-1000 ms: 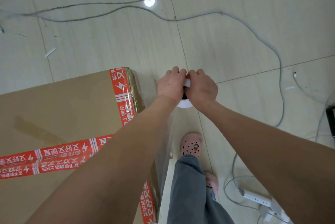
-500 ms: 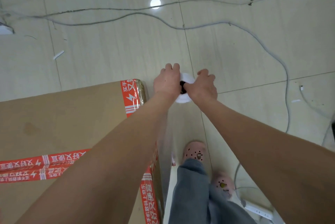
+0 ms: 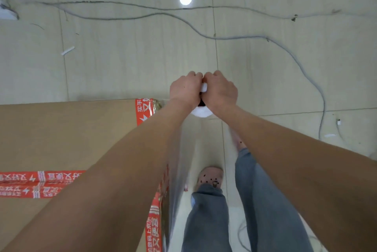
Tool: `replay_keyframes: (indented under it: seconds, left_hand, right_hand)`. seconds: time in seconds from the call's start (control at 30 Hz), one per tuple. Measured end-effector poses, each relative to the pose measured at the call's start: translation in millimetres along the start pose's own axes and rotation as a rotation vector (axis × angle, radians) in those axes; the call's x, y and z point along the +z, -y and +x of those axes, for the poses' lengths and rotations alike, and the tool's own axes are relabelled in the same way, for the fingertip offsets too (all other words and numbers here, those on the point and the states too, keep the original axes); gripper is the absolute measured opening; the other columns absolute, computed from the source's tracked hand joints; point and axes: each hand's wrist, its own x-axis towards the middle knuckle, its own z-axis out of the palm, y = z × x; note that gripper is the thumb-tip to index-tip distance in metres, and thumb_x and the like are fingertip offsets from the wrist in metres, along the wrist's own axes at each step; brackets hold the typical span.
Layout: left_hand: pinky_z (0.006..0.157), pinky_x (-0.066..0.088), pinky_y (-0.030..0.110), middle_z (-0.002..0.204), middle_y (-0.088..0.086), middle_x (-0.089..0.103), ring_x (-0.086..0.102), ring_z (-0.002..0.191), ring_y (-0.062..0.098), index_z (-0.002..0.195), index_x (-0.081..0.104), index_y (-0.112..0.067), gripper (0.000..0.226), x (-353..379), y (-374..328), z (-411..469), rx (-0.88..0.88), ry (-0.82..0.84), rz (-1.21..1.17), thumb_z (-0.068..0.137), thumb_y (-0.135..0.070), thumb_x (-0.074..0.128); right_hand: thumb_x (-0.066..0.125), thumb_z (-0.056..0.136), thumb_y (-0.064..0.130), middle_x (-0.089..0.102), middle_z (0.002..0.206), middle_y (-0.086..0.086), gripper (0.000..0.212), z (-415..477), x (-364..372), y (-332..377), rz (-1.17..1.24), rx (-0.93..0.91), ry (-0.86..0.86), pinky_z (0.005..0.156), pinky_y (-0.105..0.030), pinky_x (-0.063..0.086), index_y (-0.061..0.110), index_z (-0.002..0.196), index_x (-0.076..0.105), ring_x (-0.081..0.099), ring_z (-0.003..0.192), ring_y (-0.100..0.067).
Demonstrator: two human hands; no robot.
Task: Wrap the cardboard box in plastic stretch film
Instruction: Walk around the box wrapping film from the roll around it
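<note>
Where arms extend, hands [image 3: 204, 92] around roll [image 3: 201, 111].

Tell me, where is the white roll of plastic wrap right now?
In the head view, the white roll is near the middle, gripped between the left hand and right hand, just past the cardboard box corner.

Both hands hide most of the film roll [image 3: 201, 111].

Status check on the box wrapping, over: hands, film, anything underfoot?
Left hand and right hand both clamped on film roll. Film sheet stretched along cardboard box side. Grey cable on floor ahead.
</note>
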Motion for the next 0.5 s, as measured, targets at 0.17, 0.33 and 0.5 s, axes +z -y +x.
replay_keyframes:
  seconds: [0.17, 0.33, 0.5]
  left_hand:
    - [0.065, 0.037, 0.033, 0.105, 0.007, 0.054, 0.059, 0.093, 0.030, 0.109, 0.051, -0.011, 0.026, -7.6, 21.2, 8.7, -0.153, -0.004, -0.085, 0.086, -0.023, 0.053]
    - [0.065, 0.036, 0.033, 0.103, 0.008, 0.051, 0.059, 0.093, 0.030, 0.111, 0.048, -0.009, 0.031, -15.5, 44.6, 13.3, -0.301, 0.027, -0.098, 0.085, -0.023, 0.058]
    - [0.065, 0.039, 0.033, 0.114, 0.007, 0.050, 0.057, 0.099, 0.028, 0.119, 0.047, -0.014, 0.040, -19.4, 42.9, 18.1, -0.271, 0.040, -0.130, 0.083, -0.021, 0.060]
  right_hand:
    - [0.051, 0.086, 0.020, 0.050, 0.103, -0.001, 0.023, 22.8, -6.2, 22.9, -0.063, -0.166, 0.019, 0.061, -0.030, 0.032, 0.017, 0.109, 0.055, 0.048, 0.080, -0.022]
    - [0.057, 0.086, 0.018, 0.045, 0.117, -0.004, 0.037, 28.2, -3.5, 42.9, -0.037, -0.176, 0.053, 0.064, -0.032, 0.035, 0.020, 0.122, 0.048, 0.052, 0.101, -0.025]
    - [0.062, 0.085, 0.023, 0.043, 0.122, -0.008, 0.047, 24.6, -2.6, 41.3, 0.225, 0.163, 0.214, 0.069, -0.034, 0.039, 0.014, 0.126, 0.041, 0.057, 0.101, -0.032]
